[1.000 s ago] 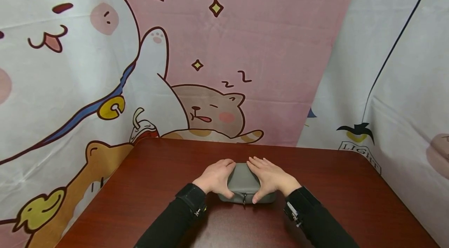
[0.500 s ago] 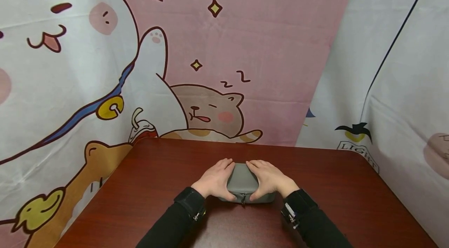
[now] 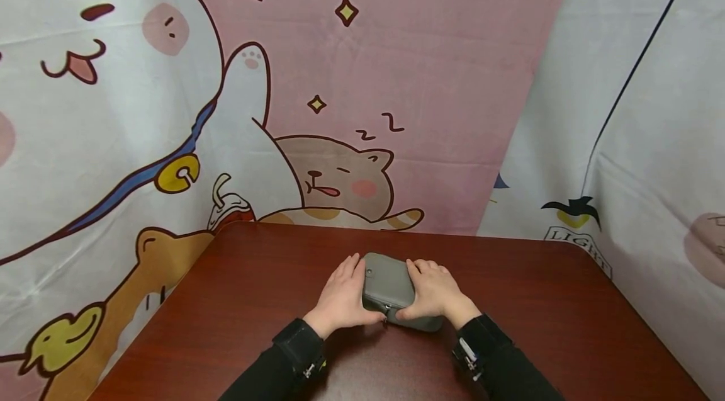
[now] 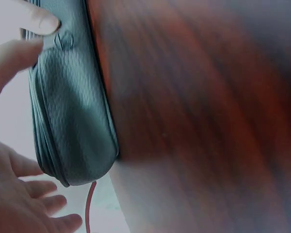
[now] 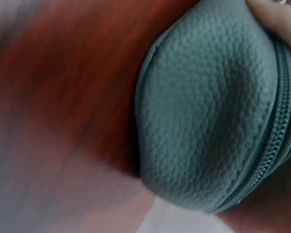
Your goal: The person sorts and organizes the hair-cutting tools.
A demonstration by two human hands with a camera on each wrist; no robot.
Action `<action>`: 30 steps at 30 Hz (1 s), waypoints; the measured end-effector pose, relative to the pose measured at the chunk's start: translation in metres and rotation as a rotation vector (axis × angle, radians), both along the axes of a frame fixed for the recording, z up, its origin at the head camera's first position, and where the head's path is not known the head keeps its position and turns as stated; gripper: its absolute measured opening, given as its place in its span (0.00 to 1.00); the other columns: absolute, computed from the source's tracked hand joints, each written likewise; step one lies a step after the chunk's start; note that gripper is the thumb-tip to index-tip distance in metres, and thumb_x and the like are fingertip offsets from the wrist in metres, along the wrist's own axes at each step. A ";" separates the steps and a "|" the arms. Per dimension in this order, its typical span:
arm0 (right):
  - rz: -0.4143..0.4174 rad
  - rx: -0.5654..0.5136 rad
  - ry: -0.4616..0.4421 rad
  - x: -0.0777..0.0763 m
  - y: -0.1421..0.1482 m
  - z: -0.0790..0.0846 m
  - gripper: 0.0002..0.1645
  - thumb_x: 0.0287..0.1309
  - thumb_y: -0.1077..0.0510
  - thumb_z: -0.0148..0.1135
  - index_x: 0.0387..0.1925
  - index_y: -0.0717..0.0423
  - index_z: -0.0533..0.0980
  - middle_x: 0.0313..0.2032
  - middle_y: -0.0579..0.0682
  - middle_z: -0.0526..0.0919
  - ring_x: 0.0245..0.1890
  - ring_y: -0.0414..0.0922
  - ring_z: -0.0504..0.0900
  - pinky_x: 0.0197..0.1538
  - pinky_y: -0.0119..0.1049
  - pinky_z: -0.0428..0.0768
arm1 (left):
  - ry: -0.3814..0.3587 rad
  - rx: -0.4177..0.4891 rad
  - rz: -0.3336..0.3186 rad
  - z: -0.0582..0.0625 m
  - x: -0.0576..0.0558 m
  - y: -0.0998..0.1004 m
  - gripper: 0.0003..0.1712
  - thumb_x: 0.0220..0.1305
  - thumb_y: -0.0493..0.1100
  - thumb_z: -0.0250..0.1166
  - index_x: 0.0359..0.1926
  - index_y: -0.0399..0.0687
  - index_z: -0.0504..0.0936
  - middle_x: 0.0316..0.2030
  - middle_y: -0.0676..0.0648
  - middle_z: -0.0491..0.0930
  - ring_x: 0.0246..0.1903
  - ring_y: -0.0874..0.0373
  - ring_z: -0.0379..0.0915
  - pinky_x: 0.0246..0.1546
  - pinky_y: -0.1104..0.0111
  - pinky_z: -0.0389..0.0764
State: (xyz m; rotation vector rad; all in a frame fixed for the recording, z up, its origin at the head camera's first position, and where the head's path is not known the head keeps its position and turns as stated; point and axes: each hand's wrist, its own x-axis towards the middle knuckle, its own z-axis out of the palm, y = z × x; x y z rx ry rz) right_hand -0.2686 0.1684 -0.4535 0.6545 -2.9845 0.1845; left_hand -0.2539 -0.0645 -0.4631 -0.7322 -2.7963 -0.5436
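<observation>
A grey pebbled zip case sits at the middle of the table, turned at an angle, between both hands. My left hand holds its left side, thumb along the front near the zipper. On the right side, my right hand grips it, thumb at the front edge and fingers over the far side. In the left wrist view the case shows its front wall and a small loop, with both thumbs close together there. The right wrist view shows the rounded end of the case and its closed zipper teeth.
The brown wooden table extends around the case. Behind it hangs a pink and white cartoon cloth. A pale cloth hangs along the right side.
The case has turned, its far end swinging left and its near end right. The left hand has shifted slightly left; the right hand stays nearly where it was.
</observation>
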 end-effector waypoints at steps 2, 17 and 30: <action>-0.044 0.003 -0.002 0.003 -0.004 0.000 0.72 0.31 0.23 0.71 0.69 0.66 0.64 0.62 0.61 0.71 0.60 0.60 0.69 0.60 0.57 0.68 | -0.007 0.036 0.024 -0.001 0.002 -0.001 0.66 0.40 0.67 0.76 0.71 0.31 0.61 0.69 0.32 0.60 0.68 0.38 0.57 0.64 0.48 0.65; -0.302 0.047 -0.027 0.017 -0.027 0.003 0.73 0.31 0.19 0.68 0.64 0.73 0.65 0.52 0.66 0.72 0.49 0.61 0.70 0.46 0.58 0.72 | -0.112 0.282 0.147 -0.004 0.016 0.004 0.37 0.46 0.54 0.78 0.50 0.33 0.77 0.42 0.39 0.78 0.42 0.44 0.76 0.40 0.53 0.79; -0.405 0.061 -0.057 0.020 -0.034 0.007 0.75 0.31 0.18 0.67 0.63 0.76 0.64 0.49 0.68 0.72 0.48 0.61 0.70 0.46 0.59 0.71 | -0.234 0.484 0.115 -0.004 0.024 0.015 0.18 0.51 0.42 0.75 0.38 0.37 0.78 0.32 0.44 0.79 0.31 0.55 0.76 0.31 0.64 0.77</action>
